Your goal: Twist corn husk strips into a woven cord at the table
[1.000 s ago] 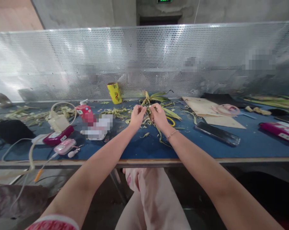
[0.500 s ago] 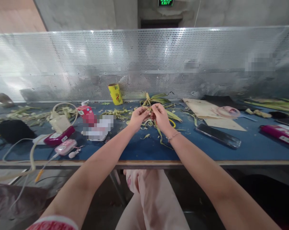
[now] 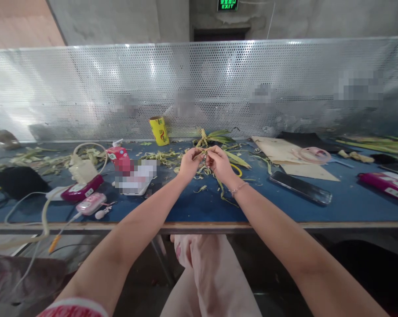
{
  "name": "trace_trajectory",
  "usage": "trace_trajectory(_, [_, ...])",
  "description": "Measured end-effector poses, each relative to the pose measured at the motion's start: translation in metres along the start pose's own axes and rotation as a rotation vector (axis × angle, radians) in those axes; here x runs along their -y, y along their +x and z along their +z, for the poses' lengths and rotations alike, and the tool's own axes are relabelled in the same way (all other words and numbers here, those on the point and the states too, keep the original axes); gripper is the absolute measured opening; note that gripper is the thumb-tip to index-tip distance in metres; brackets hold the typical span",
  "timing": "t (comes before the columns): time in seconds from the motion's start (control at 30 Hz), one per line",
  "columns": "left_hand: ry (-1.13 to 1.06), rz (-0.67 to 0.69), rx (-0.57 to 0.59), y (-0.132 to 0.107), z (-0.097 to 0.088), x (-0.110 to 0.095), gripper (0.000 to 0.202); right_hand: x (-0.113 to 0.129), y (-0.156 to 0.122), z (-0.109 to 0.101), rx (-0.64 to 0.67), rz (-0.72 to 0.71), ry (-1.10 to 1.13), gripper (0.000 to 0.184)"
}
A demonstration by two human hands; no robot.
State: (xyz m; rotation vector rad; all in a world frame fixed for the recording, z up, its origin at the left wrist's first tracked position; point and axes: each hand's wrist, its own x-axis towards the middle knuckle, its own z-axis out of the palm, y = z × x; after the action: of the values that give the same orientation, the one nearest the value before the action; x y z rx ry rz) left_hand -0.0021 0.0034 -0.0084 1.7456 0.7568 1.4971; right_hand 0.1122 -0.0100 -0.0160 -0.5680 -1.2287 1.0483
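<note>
Side by side over the middle of the blue table, my left hand [image 3: 189, 164] and my right hand [image 3: 221, 164] almost touch at the fingertips. Both are closed in a pinch on a thin, pale green plant strip [image 3: 204, 150]. Its exact form is partly hidden by my fingers. Just behind them lies a bunch of green leaves with a pale stem [image 3: 204, 137]. Plant scraps [image 3: 166, 156] are strewn to the left and below the hands. A long thin strip trails down under my right hand, beside a yellow ring [image 3: 237, 171].
On the left stand a yellow cardboard tube [image 3: 159, 131], a red carton [image 3: 119, 159] and a white box [image 3: 142, 178], with cables near a pink case [image 3: 91, 204]. To the right lie a phone [image 3: 301, 188] and brown paper [image 3: 274, 149]. A perforated metal screen [image 3: 199, 70] closes the back.
My fingers have shifted slightly around the plant strip, and my right hand's fingers are more curled. The things on the table have stayed in place.
</note>
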Motion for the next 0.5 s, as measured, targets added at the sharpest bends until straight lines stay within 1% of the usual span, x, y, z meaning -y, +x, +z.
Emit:
trace_trajectory(0.23, [0.178, 0.020, -0.098, -0.007, 0.008, -0.004, 0.006, -0.004, -0.001, 0.001, 0.021, 0.001, -0.019, 0.022])
trace_trajectory(0.4, [0.186, -0.007, -0.155, -0.009, 0.012, -0.005, 0.010, -0.011, 0.001, -0.001, 0.065, -0.028, -0.041, 0.021])
trace_trajectory(0.5, [0.190, -0.004, -0.144, -0.007, 0.011, -0.004, 0.010, -0.013, 0.003, -0.003, 0.038, -0.039, -0.081, 0.024])
